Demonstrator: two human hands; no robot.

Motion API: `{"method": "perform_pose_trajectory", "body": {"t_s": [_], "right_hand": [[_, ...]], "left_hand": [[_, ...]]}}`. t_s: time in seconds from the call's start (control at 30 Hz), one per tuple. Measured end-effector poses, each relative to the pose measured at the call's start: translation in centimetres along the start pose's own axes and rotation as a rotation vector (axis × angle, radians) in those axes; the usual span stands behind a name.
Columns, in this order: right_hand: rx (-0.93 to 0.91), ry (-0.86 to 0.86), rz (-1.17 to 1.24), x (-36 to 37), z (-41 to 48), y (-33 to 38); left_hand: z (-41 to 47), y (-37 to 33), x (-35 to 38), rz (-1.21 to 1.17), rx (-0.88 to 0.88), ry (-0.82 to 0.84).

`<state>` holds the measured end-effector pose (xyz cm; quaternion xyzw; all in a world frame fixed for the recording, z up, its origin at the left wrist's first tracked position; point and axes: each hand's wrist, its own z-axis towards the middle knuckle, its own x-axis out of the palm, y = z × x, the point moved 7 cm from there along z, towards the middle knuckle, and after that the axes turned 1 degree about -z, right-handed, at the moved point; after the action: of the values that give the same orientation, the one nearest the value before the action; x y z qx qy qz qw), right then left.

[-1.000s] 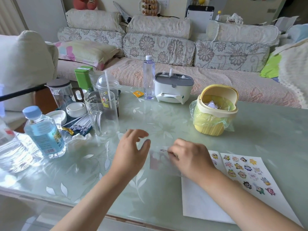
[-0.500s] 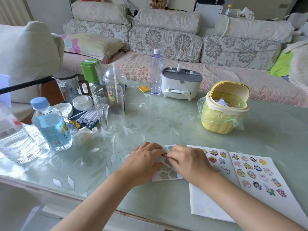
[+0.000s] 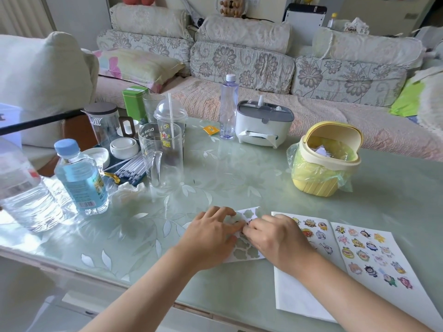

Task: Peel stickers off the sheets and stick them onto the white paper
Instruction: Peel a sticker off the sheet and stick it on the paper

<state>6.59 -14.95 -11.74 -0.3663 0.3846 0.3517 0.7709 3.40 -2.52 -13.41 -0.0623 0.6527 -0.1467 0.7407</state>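
Observation:
A mostly emptied sticker sheet (image 3: pixel 247 251) with cut-out holes lies on the glass table in front of me. My left hand (image 3: pixel 211 232) presses down on it with curled fingers. My right hand (image 3: pixel 273 236) meets it at the sheet's middle, fingertips pinching at a small dark sticker (image 3: pixel 248 222) between both hands. To the right lies the white paper (image 3: pixel 294 291), carrying several cartoon stickers near its top. A full sticker sheet (image 3: pixel 369 255) rests on the paper's right side.
A yellow mini bin (image 3: pixel 323 161) with a bag stands at the right rear. A glass jug (image 3: pixel 163 156), domed cup, water bottles (image 3: pixel 81 178), straws and a white tissue box (image 3: pixel 262 127) crowd the left and back. A sofa runs behind the table.
My left hand came down from the air onto the emptied sheet. Both hands have closed in together on one sticker. The camera view shifted slightly.

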Motion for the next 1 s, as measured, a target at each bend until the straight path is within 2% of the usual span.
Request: {"method": "perform_pose_trajectory", "body": {"t_s": [0.17,0.3,0.47,0.57,0.63,0.73,0.8,0.9,1.0], "right_hand": [[-0.082,-0.028,-0.08,-0.3,0.0,0.6],[-0.109,-0.072,-0.03,-1.1,-0.5,1.2],[0.169,-0.216,0.313,-2.9,-0.8,-1.3],[0.277,-0.232,0.402,-3.7,-1.1,-2.6],[0.306,-0.236,0.431,-4.3,-1.3,-3.0],[0.309,-0.257,0.436,-4.9,-1.4,-3.4],[0.318,-0.268,0.449,-5.1,-1.6,-3.7],[0.363,-0.239,0.533,-5.1,-1.8,-4.3],[0.567,-0.16,0.749,-4.6,-2.2,-5.7]], "left_hand": [[-0.2,-0.2,-0.1,0.035,0.001,-0.024],[-0.2,-0.1,-0.3,0.05,-0.03,-0.033],[0.1,0.9,-1.2,-0.025,-0.099,-0.01],[0.0,0.6,-2.4,-0.156,-0.12,-0.106],[0.0,-0.2,-3.2,-0.324,-0.179,-0.155],[0.1,-1.7,-2.4,-0.872,-0.384,-0.009],[0.2,-2.7,-1.9,-1.104,-0.451,0.047],[0.5,-3.3,-1.9,-1.154,-0.486,0.027],[1.1,-3.5,-1.9,-1.125,-0.502,0.001]]}}
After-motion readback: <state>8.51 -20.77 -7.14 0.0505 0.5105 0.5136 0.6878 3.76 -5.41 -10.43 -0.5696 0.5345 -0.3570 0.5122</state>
